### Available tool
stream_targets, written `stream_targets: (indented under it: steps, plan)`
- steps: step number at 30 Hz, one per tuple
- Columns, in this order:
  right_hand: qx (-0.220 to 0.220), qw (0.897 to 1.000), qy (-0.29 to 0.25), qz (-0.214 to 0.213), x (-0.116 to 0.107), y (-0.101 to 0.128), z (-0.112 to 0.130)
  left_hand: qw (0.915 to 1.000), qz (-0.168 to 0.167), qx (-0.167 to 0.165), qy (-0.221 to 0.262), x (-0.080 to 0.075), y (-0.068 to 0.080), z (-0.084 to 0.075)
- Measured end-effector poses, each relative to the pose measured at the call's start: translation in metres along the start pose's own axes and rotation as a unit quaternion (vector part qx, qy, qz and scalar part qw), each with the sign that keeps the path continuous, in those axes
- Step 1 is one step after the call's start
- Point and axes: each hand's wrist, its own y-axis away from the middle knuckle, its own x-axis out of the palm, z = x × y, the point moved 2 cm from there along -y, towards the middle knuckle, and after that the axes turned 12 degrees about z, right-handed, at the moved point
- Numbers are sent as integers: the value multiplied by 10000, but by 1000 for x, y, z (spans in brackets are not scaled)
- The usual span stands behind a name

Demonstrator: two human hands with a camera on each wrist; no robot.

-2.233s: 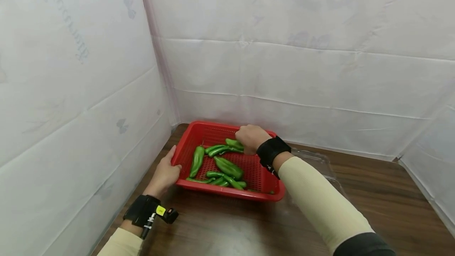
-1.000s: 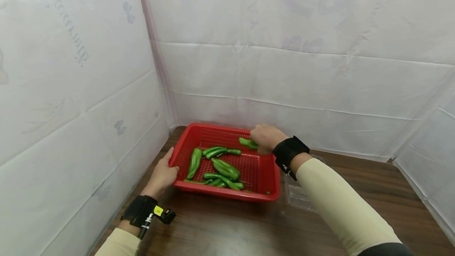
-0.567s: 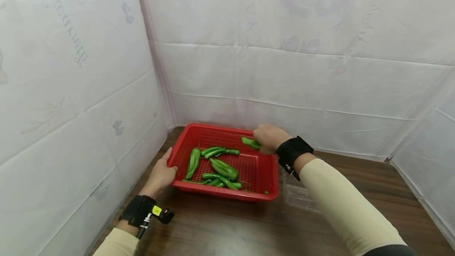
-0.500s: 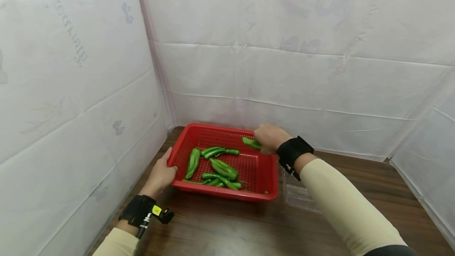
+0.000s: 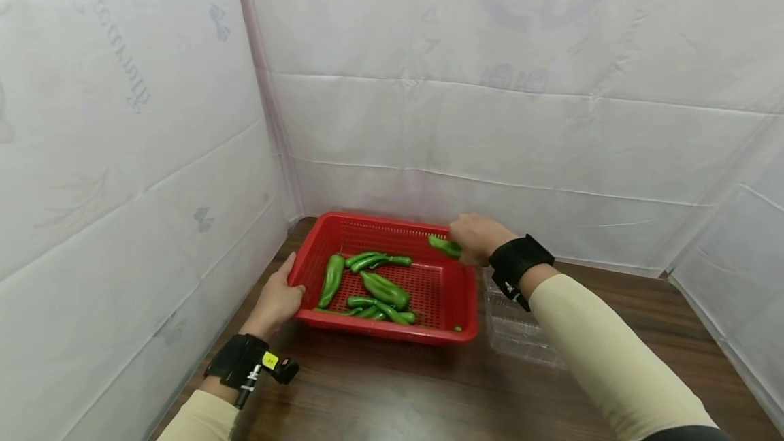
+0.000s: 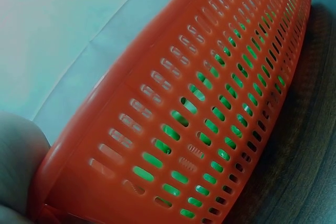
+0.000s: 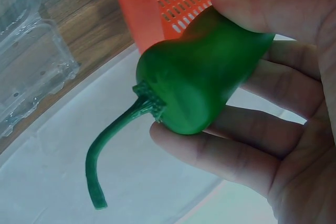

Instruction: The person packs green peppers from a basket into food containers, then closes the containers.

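Observation:
A red slotted basket (image 5: 463, 305) stands on the wooden table and holds several green peppers (image 5: 382, 288). My right hand (image 5: 476, 238) grips one green pepper (image 5: 445, 246) (image 7: 202, 80) above the basket's far right corner, with its curved stem (image 7: 107, 148) sticking out. The fingers (image 7: 247, 135) curl under the pepper and the thumb lies over it. My left hand (image 5: 277, 297) holds the basket's left rim. In the left wrist view the basket's side wall (image 6: 210, 103) fills the frame, and a bit of that hand (image 6: 16, 156) shows at the lower left.
A clear plastic clamshell tray (image 5: 517, 329) (image 7: 29, 72) lies on the table just right of the basket. White sheeted walls close in at the left, back and right. Bare wooden table (image 5: 398, 393) stretches toward me in front of the basket.
My right hand picked a pepper out of the basket and has carried it rightward, up over the far right rim. The left hand stayed on the basket's left rim.

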Motion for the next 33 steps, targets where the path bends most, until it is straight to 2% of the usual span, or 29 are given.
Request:
stream_targets:
  steps: [17, 25, 33]
  plan:
    - [18, 9999, -33, -161, 10, 17, -20, 10000, -14, 30, -45, -2, -1, -1]
    - [-170, 9983, -21, -553, 18, 28, -29, 10000, 6, 10, -53, -2, -2, 0]
    - [-13, 9995, -153, -272, 22, 36, -39, 10000, -17, -35, -83, -4, -3, 1]
